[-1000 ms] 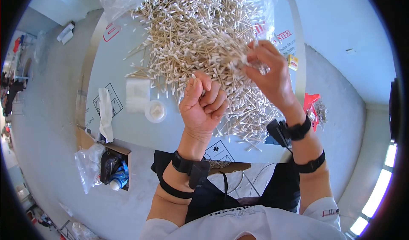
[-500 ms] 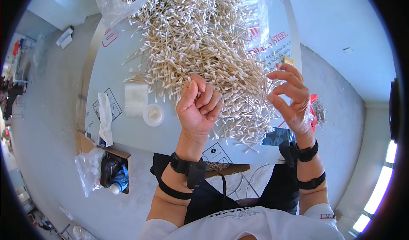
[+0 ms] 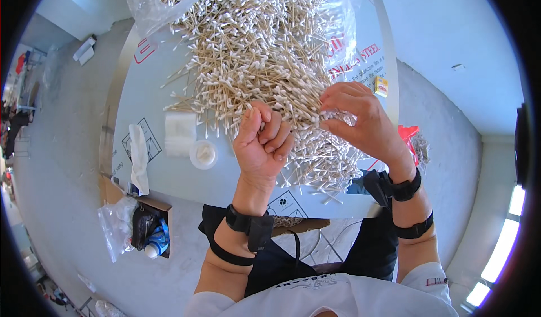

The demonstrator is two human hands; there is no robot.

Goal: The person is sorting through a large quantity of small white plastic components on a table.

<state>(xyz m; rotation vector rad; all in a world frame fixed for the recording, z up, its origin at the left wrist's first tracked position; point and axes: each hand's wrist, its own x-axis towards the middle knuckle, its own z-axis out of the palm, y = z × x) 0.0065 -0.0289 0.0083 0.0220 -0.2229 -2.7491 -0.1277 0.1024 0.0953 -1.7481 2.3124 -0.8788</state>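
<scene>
A large heap of cotton swabs (image 3: 265, 52) with pale sticks and white tips spreads over the table, partly inside a clear plastic bag (image 3: 146, 4). My left hand (image 3: 262, 137) is closed in front of the heap, palm side up, its thumb pressed against the curled fingers. Whatever it may hold is hidden. Over the heap's right side, my right hand (image 3: 358, 111) has its thumb and fingers apart in a curve, with swabs showing in the gap. Left of my left hand sit a small round white tub (image 3: 203, 154) and a stack of clear plastic sleeves (image 3: 180, 134).
A white strip (image 3: 138, 159) lies near the table's left edge. On the right is a small yellow box (image 3: 381, 86), and a red bag (image 3: 409, 139) shows past the edge. Below the left edge, a cardboard box (image 3: 169, 227) holds a blue bottle (image 3: 158, 241) and a black pouch.
My right hand has moved left, from beside the heap to over its swabs, uncovering the yellow box. My left hand stays closed in nearly the same place.
</scene>
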